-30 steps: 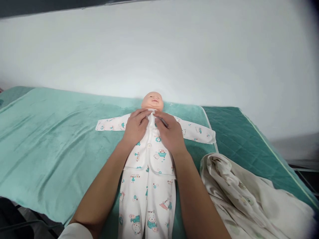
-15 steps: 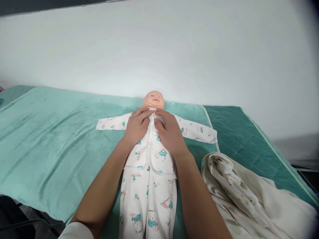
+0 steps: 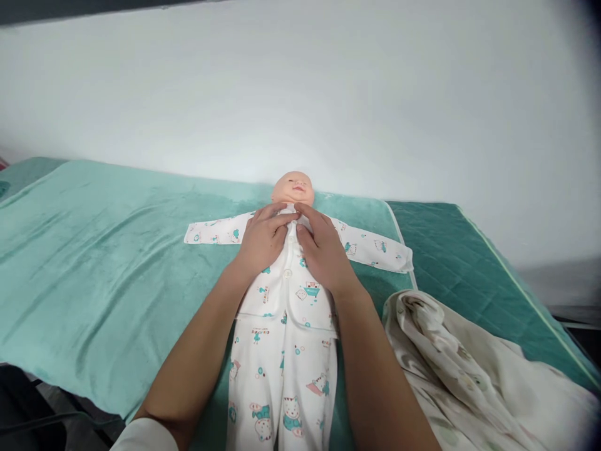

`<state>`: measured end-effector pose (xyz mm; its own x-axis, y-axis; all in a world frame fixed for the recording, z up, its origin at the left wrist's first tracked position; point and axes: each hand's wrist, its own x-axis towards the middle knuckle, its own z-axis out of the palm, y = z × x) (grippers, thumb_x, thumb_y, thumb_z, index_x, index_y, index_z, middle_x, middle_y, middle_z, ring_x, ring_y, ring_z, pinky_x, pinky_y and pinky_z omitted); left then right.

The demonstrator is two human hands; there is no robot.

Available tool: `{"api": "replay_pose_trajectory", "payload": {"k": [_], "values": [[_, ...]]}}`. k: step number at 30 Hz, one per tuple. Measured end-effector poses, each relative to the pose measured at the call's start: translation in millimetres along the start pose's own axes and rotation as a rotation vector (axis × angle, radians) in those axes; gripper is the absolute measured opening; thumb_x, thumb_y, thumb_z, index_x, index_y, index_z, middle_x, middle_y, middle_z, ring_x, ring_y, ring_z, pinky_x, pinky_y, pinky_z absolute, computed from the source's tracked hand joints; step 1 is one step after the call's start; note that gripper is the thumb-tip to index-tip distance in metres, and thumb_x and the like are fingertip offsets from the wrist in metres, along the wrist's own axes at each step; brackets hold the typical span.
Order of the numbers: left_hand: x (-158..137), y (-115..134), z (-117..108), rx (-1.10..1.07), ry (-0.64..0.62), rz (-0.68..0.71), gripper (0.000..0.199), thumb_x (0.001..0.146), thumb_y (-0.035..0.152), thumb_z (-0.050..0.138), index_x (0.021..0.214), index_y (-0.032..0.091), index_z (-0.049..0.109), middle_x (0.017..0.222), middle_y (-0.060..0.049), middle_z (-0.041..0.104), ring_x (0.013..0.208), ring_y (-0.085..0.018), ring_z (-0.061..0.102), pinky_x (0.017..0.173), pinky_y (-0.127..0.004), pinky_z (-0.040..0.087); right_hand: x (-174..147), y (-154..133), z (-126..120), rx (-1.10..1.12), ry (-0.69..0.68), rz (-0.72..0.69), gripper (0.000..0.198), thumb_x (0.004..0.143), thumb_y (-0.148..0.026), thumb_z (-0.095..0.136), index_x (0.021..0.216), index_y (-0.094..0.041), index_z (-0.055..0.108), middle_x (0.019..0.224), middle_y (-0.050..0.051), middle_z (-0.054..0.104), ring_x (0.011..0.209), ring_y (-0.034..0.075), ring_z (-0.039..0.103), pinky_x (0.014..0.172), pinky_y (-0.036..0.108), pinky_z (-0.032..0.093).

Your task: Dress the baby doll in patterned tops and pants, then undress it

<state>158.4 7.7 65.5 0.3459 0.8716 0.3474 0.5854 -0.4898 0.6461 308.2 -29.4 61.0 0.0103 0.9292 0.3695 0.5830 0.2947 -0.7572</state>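
Observation:
A baby doll (image 3: 293, 186) lies on its back, dressed in a white printed baby shirt (image 3: 287, 294) and matching pants (image 3: 282, 382). Both hands are at the top of the shirt front, just below the doll's chin. My left hand (image 3: 266, 235) has its fingers closed at one edge of the collar opening. On the other edge, my right hand (image 3: 322, 241) grips the cloth with bent fingers, thumb below the index finger. The fingertips nearly meet and hide the top fastening. A round button (image 3: 288, 274) shows lower on the front. The sleeves stretch out to both sides.
A light green blanket (image 3: 117, 269) covers the surface under the doll. Darker quilted green cloth (image 3: 446, 250) extends to the right. A crumpled cream printed cloth (image 3: 474, 369) lies at the lower right. Behind the doll rises a white wall (image 3: 300, 94).
The view has shifted slightly, so the doll appears a little further right. Both hands stay at the collar, with only small finger movements.

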Motion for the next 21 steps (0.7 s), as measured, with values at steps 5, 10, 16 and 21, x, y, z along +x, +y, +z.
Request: {"api": "replay_pose_trajectory", "payload": {"k": [5, 10, 16, 21], "values": [[-0.1, -1.1, 1.1, 0.004, 0.004, 0.016, 0.044, 0.093, 0.012, 0.04, 0.115, 0.03, 0.074, 0.143, -0.002, 0.059, 0.137, -0.023, 0.049, 0.118, -0.047, 0.038, 0.9, 4.7, 0.4, 0.067, -0.017, -0.032, 0.043, 0.097, -0.028, 0.042, 0.138, -0.029, 0.055, 0.145, 0.003, 0.058, 0.138, 0.025, 0.045, 0.117, 0.052, 0.033], [-0.4, -5.0, 4.5, -0.15, 0.15, 0.035, 0.035, 0.091, 0.012, 0.047, 0.107, 0.025, 0.075, 0.132, -0.005, 0.064, 0.127, -0.019, 0.058, 0.112, -0.039, 0.045, -0.4, 4.1, 0.8, 0.058, 0.042, -0.022, 0.039, 0.096, -0.028, 0.045, 0.132, -0.029, 0.059, 0.137, 0.004, 0.062, 0.133, 0.025, 0.048, 0.113, 0.051, 0.037], [-1.6, -3.9, 4.6, -0.205, 0.225, 0.025, 0.029, 0.092, 0.014, 0.048, 0.103, 0.023, 0.073, 0.118, -0.005, 0.069, 0.114, -0.019, 0.065, 0.104, -0.036, 0.05, -1.7, -0.8, 1.4, 0.043, 0.118, -0.031, 0.033, 0.093, -0.026, 0.049, 0.123, -0.028, 0.063, 0.126, 0.005, 0.067, 0.124, 0.026, 0.052, 0.106, 0.049, 0.043], [-3.4, -1.3, 4.0, -0.156, 0.205, 0.045, 0.031, 0.094, 0.015, 0.046, 0.104, 0.023, 0.074, 0.118, -0.005, 0.07, 0.114, -0.019, 0.064, 0.104, -0.037, 0.049, -2.9, -2.0, 2.4, 0.006, 0.182, -0.046, 0.029, 0.093, -0.024, 0.05, 0.115, -0.027, 0.069, 0.118, 0.005, 0.071, 0.12, 0.026, 0.058, 0.104, 0.046, 0.046]]}}
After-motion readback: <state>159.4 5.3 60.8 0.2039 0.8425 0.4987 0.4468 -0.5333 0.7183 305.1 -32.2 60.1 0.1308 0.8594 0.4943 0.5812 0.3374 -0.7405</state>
